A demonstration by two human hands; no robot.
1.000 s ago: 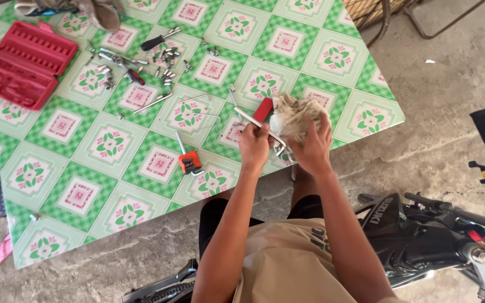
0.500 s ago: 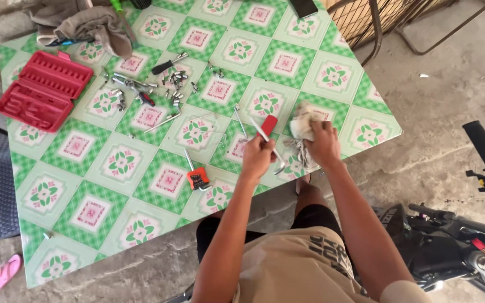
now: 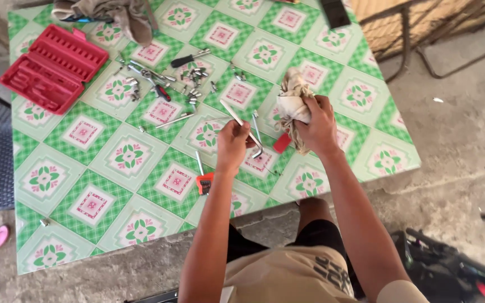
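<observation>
Now, landmark: red socket case, open at the far-left of the green flowered counter.
Left hand: well right of the case, grip closed on a bent metal wrench near its lower end.
Right hand: farther right again, grip bunched tight on a pale rag, held just off the wrench.
Wrench axis: long shaft runs up-left toward the case, short hooked end down-right (tip close to the red handle lying below).
Handling, wrench: probably stiff, thin, smooth steel; likely slippery if oily, best pinched near the bend.
Handling, rag: soft and limp, drapes below the fist, takes any hold.
Between case and hands: loose sockets scattered, orange tool nearer the front edge.
</observation>
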